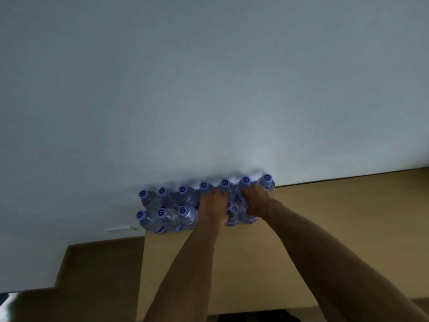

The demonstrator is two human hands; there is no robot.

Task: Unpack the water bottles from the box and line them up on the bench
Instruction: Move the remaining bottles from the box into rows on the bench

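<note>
Bottles (185, 205) with blue caps (183, 210) stand upright in two rows at the far edge of the tan bench (325, 228), hard against a pale wall (209, 89). I reach in with both arms. My left hand (213, 205) curls its fingers (219, 194) around a bottle in the middle of the cluster, and my right hand (256, 201) grips one near the right end, just beside the last capped bottle (268, 182). The back row counts seven caps; three show in front at the left. Motion blurs the bottle tops nearest the wall.
</note>
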